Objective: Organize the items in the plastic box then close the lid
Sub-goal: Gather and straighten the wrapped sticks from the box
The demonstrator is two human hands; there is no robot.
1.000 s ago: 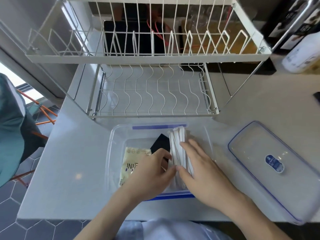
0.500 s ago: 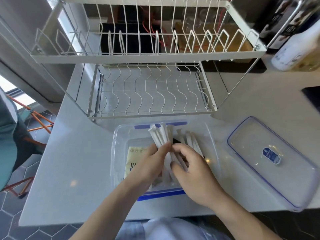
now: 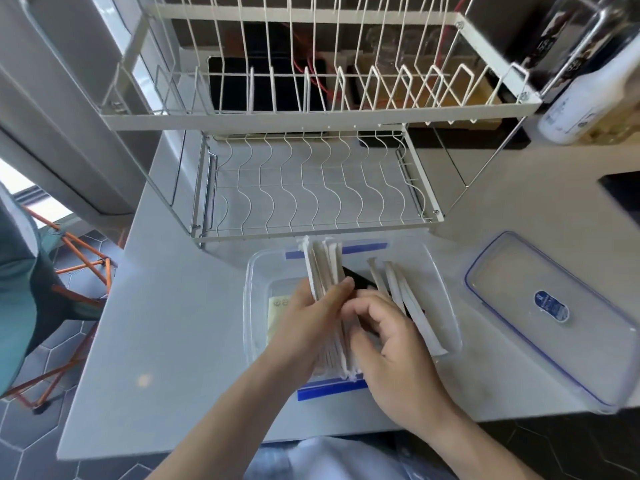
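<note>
A white wire dish rack [image 3: 311, 140] stands behind the clear plastic box [image 3: 446, 299] on the grey counter [image 3: 166, 323] — the box's lid [image 3: 540, 317] lies off to its right. Over the box, the left hand [image 3: 311, 320] grips a bundle of white paper-wrapped sticks [image 3: 322, 268], thumb pressed against them; the right hand [image 3: 391, 344], fingers loosely curled, touches the bundle — more sticks [image 3: 408, 306] lie inside.
</note>
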